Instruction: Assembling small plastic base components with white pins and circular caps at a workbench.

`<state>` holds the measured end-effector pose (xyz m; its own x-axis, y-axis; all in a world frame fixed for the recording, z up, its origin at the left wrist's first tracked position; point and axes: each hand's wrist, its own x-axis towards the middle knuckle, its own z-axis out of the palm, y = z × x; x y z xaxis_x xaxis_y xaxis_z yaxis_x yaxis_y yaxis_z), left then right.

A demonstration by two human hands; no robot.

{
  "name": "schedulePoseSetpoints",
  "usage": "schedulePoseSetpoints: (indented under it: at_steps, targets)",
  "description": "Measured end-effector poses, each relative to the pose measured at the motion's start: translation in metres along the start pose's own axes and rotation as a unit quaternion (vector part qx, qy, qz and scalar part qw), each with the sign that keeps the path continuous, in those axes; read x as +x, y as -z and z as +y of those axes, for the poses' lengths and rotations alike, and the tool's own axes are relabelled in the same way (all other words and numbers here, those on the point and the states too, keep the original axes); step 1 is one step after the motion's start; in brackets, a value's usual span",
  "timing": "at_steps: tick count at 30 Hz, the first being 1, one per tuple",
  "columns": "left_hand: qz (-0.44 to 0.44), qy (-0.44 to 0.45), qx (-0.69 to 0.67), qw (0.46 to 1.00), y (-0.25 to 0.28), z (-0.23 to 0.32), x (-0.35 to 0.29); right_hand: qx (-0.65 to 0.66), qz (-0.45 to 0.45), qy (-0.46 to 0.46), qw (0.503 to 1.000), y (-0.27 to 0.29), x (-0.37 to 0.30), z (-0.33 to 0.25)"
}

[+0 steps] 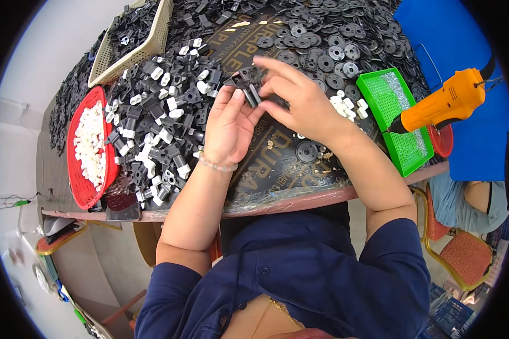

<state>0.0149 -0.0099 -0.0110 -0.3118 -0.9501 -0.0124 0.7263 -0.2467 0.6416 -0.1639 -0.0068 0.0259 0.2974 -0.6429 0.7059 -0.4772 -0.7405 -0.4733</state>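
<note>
Over the middle of the table, my left hand (pixel 229 133) holds a small black plastic part (pixel 250 95) between its thumb and fingers. From the right, my right hand (pixel 302 107) closes on the same part with thumb and bent fingers, while its index finger reaches past the top. What exactly sits inside the grip is partly covered by the fingers. Left of my hands lies a heap of black plastic brackets (pixel 147 121), many with white inserts. Beyond my right hand, a pile of black round discs (pixel 328 48) spreads out, and a small cluster of white pieces (pixel 348 105) rests near my wrist.
A red basket (pixel 72 152) of white pieces stands at far left, a beige crate (pixel 164 28) behind it. On the right, an orange power screwdriver (pixel 444 101) hangs above a green tray (pixel 404 161) of small metal screws. A red bowl (pixel 444 141) sits beside the tray.
</note>
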Motion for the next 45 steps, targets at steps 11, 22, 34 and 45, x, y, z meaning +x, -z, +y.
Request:
schedulePoseSetpoints:
  at_steps: [11, 22, 34, 45]
  targets:
    - [-0.056, 0.014, 0.078, 0.995, -0.009, 0.004, -0.006, -0.069, -0.021, 0.071, 0.995, 0.016, 0.008, -0.005]
    - [-0.017, 0.061, 0.010, 0.998, -0.007, 0.006, -0.004, 0.016, -0.075, -0.022, 0.997, 0.015, 0.002, -0.003]
    - [-0.049, 0.015, 0.126, 0.991, -0.015, -0.003, -0.011, 0.156, -0.106, -0.174, 0.967, 0.025, 0.002, 0.001]
    - [-0.028, -0.076, 0.463, 0.883, -0.016, -0.001, -0.016, 0.258, -0.143, -0.298, 0.908, 0.025, 0.003, 0.012]
